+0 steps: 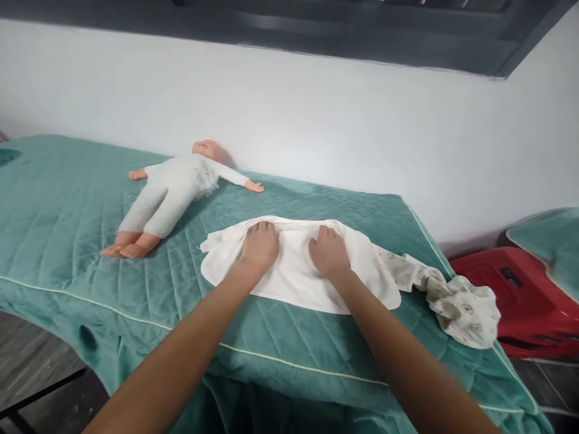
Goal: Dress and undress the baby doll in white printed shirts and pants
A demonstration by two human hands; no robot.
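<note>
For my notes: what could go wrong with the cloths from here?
The bunched patterned cloth lies at the right edge of the green cover, so it might slip off. The left hand and right hand are on the white cloth; uneven pulling could crease it.

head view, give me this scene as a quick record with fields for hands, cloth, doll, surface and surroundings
left hand: left hand on the white cloth, fingers curled; grip unclear
right hand: right hand on the same cloth, fingers curled; grip unclear
cloth: spread wide, printed fabric bunched at its right; whether joined unclear
doll: doll in white, lying left of the cloth, arms out
surface: green quilted cover
surroundings: white wall behind; red plastic item at right
</note>
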